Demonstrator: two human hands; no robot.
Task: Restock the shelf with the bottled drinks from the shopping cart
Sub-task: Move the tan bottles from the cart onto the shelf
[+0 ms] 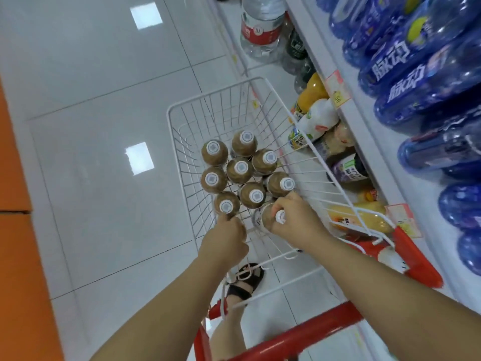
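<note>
Several brown bottled drinks [239,169] with white caps stand upright in the white wire basket of the shopping cart [208,100]. My right hand [294,217] grips one brown bottle [265,217] near its cap, tilted at the basket's near side. My left hand [226,237] holds the nearest-left bottle [226,203] from below its cap; its fingers are mostly hidden. The shelf [364,121] runs along the right, with blue bottles [416,82] on the upper level.
The cart's red handle [299,337] crosses the bottom. Yellow, white and dark juice bottles [317,118] fill the lower shelf beside the basket. Large water bottles [260,27] stand further along. White tiled floor spreads left, an orange surface [15,230] at the far left edge.
</note>
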